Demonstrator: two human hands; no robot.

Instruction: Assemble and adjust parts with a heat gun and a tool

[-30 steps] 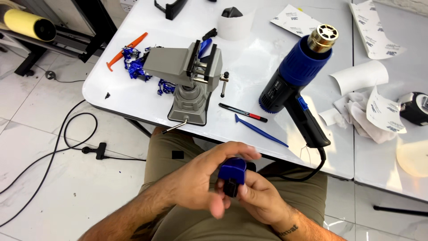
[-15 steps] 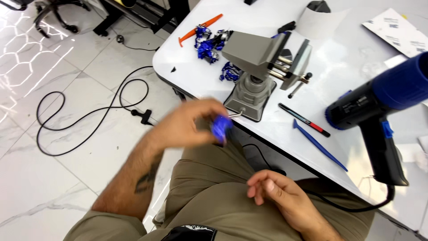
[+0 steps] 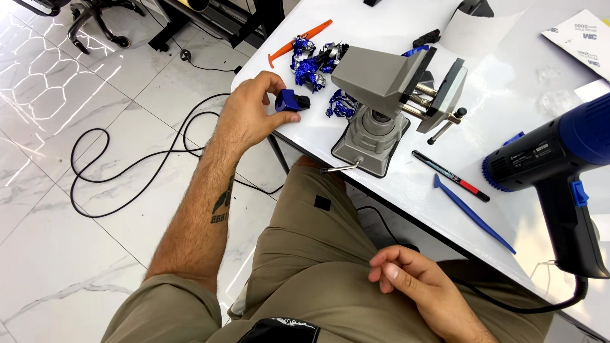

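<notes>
While the person sat at the edge of a white surface, seen from above, the left hand reached out to the surface's near corner and pinched a small blue block with a black end between thumb and fingertips, the block resting on or just above the surface. The right hand lay well apart from it, low on the person's lap, empty, its fingers loosely curled against the khaki trousers. Just beyond the block lay a heap of crumpled blue foil scraps and an orange plastic pry tool. To the right of the block stood a grey bench vise on a square base, its jaws apart. Farther right, on the surface, lay a black and red pen, a thin blue pry stick, and a large blue and black heat gun. Black cable looped across the marble floor at left.
</notes>
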